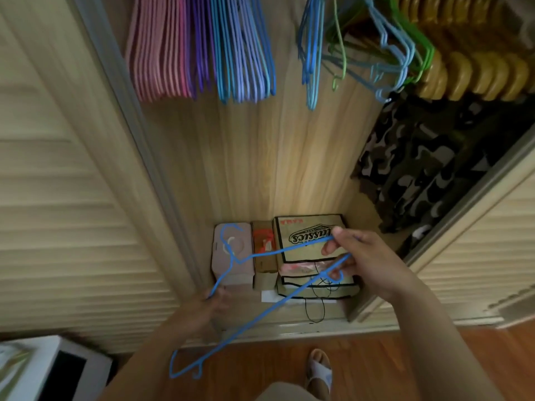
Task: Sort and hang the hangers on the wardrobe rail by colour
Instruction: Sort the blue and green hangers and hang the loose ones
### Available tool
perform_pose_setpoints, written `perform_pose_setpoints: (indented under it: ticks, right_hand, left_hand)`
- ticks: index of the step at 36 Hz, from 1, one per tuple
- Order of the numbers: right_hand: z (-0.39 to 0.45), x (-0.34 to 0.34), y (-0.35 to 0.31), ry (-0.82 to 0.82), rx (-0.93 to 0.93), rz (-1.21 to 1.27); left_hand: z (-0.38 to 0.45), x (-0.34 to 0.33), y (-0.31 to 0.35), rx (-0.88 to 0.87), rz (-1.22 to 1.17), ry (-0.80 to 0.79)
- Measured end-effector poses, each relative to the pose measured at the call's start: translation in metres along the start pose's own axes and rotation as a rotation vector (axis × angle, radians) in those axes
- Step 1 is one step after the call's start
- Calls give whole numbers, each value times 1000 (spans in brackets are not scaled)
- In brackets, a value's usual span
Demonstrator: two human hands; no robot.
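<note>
The person stands at the open wardrobe with a blue hanger (278, 296) stretched between both hands, low down, in front of the boxes (309, 247) on the wardrobe floor. The right hand (359, 256) is to the right of the boxes and just above them in the frame; its thumb and fingers are curled round one end of the hanger, pinching the wire. The left hand (208, 305) is below and left of the boxes, blurred, its fingers closed on the hanger near the hook side. The hook loops up over the pink box (231, 256), the leftmost of the boxes. The hanger's long bar runs down from the right hand, past the boxes, to a bent corner over the wood floor (376, 363).

High above the boxes hang the sorted rows: pink hangers (157, 50) farthest left, then purple hangers (199, 44), then a tight set of blue ones (246, 50). Straight above the boxes hangs a looser bunch of blue and green hangers (362, 47), some tangled and tilted. Up and right of the boxes are yellow hangers (474, 70), with camouflage clothing (419, 163) under them.

A sandalled foot (318, 369) stands on the floor below the boxes.
</note>
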State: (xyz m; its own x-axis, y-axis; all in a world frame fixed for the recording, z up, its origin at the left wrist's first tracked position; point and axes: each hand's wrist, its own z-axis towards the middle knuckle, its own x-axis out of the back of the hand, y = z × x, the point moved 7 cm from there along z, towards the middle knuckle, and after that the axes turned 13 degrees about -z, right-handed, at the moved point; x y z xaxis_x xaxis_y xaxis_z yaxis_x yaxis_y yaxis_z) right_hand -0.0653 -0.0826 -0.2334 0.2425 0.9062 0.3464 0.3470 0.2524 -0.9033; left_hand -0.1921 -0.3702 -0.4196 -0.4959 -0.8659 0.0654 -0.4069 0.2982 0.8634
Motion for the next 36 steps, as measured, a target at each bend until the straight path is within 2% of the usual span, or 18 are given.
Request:
perform_pose_setpoints:
  ticks: [4, 6, 8, 11, 16, 20, 22, 29, 33, 36]
  right_hand:
    - [16, 18, 32, 255, -128, 17]
    - [21, 30, 55, 393, -206, -90]
    - [26, 37, 73, 434, -263, -194]
    - [20, 22, 66, 346, -303, -272]
    - [9, -34, 51, -71, -288, -161]
    - [-8, -80, 31, -337, -234, -67]
    - [-15, -98, 22, -404, -201, -69]
    - [-22, -115, 22, -370, -63, -342]
    - [-16, -121, 14, -259, -3, -342]
    - [-11, -122, 10, -142, 1, -256]
  left_hand:
    - [-15, -10, 2, 145, -67, -140]
    - [-20, -13, 3, 208, -137, -187]
    - [-23, -16, 7, 249, -265, -220]
    - [-29, -26, 28, 239, -438, -269]
    - [-33, -57, 66, 187, -671, -310]
    - [-38, -84, 82, 163, -695, -370]
    - [-40, -96, 89, 136, -692, -388]
    - [-38, -90, 106, 103, -632, -71]
    - [-39, -89, 116, 84, -610, -2]
    - [-38, -92, 120, 46, -574, -19]
